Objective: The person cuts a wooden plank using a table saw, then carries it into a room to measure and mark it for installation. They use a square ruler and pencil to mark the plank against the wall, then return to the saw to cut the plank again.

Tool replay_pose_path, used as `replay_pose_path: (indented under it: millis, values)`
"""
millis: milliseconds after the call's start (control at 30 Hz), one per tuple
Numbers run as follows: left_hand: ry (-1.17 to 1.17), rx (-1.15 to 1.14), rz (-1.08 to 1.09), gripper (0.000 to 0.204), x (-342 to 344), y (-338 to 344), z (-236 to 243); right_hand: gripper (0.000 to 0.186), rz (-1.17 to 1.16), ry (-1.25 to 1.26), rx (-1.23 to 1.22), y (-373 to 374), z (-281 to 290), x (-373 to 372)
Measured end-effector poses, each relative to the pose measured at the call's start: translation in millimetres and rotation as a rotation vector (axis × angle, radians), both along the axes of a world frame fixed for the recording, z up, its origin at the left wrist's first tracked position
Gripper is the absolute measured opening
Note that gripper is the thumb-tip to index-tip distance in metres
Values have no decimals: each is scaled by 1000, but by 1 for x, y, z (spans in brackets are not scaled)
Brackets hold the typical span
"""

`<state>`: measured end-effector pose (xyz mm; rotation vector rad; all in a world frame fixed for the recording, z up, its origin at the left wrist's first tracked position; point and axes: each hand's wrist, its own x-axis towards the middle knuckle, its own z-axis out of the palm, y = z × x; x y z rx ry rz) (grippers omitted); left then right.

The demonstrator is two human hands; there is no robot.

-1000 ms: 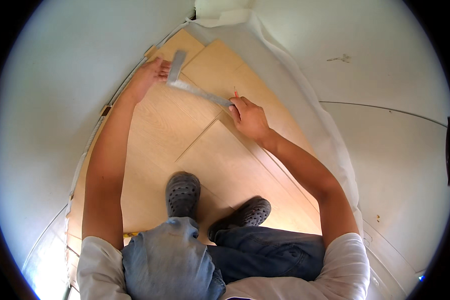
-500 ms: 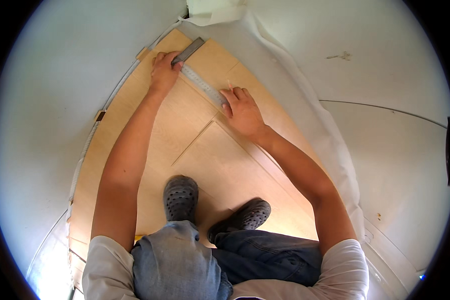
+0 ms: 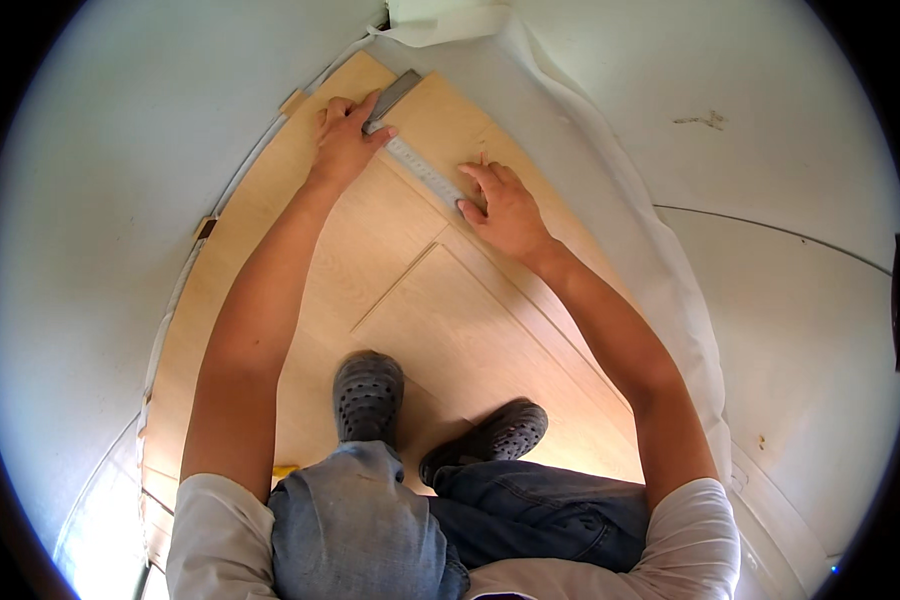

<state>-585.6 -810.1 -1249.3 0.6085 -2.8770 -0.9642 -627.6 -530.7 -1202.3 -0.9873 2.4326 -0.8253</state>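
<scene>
The person is wearing a short-sleeved, off-white shirt (image 3: 560,580), its left sleeve (image 3: 220,535) and right sleeve (image 3: 692,530) ending in plain hems above the elbows. A dark purplish patch (image 3: 498,597) is showing at the shirt's front (too cut off by the lower edge to make out). Blue jeans (image 3: 370,535) are creasing into soft folds; the left leg (image 3: 325,525) is looking pale and faded, while the right leg (image 3: 540,510) is appearing a deeper navy, with seams running along it. Dark grey clogs (image 3: 368,395), rounded at the toes and dotted with round holes, are covering the feet. The forearms (image 3: 255,310) and hands (image 3: 348,150) are going bare.
</scene>
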Motion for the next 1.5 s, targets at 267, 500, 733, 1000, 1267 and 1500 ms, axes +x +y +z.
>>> replay_pose_path:
  millis: [267, 500, 733, 1000, 1267, 1500]
  values:
    - [-48, 58, -53, 90, 4, -4, 16, 37, -93, -196, -125, -21, 0, -13]
    - [-40, 78, -67, 96, 1, -6, 14, 23, -236, -289, -424, -85, -16, -26]
    - [-17, 90, -77, 93, 3, -11, 6, 23, -135, -142, -382, -114, -32, -32]
    - [-26, 103, -77, 91, 5, -8, 5, 20, -90, -146, -291, -112, -18, -39]
    - [-40, 64, -97, 94, 2, -7, 12, 23, -77, -242, -245, -111, -6, -45]
    - [-62, 63, -115, 100, -1, -8, 16, 27, -189, -57, -359, -73, -8, -21]
